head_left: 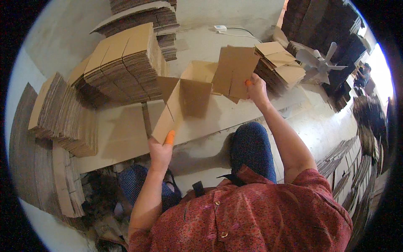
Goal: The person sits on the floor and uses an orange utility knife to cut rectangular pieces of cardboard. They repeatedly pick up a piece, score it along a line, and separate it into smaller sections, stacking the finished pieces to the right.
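Note:
A brown cardboard box (180, 101), partly unfolded with its flaps standing out, is in front of me above the low work surface (121, 147). My left hand (160, 154) is closed on the near edge of its long flap, the thumb in an orange finger cover. My right hand (257, 90), also with an orange cover on a digit, pinches the right edge of a creased cardboard panel (233, 70). Whether that panel is joined to the box or separate, I cannot tell. Just beyond my right hand is a pile of flat cardboard pieces (279, 69).
Tall stacks of flat cardboard (126, 63) stand at the back left, with more stacks (58, 113) at the far left. A white-bladed fan (321, 65) is at the right. Bundled cardboard (365, 122) lines the right side. A small white device (219, 28) with a cable lies at the back.

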The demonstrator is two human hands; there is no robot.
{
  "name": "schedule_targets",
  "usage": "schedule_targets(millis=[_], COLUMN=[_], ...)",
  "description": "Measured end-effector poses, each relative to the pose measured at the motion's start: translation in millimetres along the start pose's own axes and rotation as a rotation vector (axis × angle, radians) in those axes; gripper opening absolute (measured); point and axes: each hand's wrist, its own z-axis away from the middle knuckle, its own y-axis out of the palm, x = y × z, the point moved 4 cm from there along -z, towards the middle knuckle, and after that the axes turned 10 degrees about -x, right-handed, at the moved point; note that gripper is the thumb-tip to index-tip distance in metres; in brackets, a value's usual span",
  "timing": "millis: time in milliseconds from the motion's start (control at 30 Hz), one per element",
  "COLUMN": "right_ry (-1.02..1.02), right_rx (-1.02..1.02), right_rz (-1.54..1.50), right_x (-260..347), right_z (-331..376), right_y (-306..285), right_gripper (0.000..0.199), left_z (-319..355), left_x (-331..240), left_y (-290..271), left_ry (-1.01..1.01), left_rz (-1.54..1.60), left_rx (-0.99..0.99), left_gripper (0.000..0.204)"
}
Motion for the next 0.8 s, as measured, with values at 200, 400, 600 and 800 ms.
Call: schedule_targets(millis=[200,400,600,800], right_ry=[0.421,0.460,0.318,0.412], right_rx=[0.034,0.111,0.050,0.131], right_rz=[-0.352,-0.032,0.589,0.148], right_x=[18.3,-40.5,-38.9,-124.4], right_z=[0.5,2.6,6.8,-19.6], right_y=[-19.4,-11.7,20.3,51.0], right_gripper=[0.015,0.033,0.067,0.052], left_z=[2.8,-0.7,1.1,-1.5], left_x=[17.6,-1.6,11.4,7.1], left_y=[-2.7,2.2,0.8,8.9], left_ry=[-0.090,0.032,0.044,-0.051], left_rz=[0.016,-0.060,-0.069,0.038], left_rx=[-0.031,0.035,-0.043,-0.006], left_gripper=[0.024,0.027,0.025,0.025])
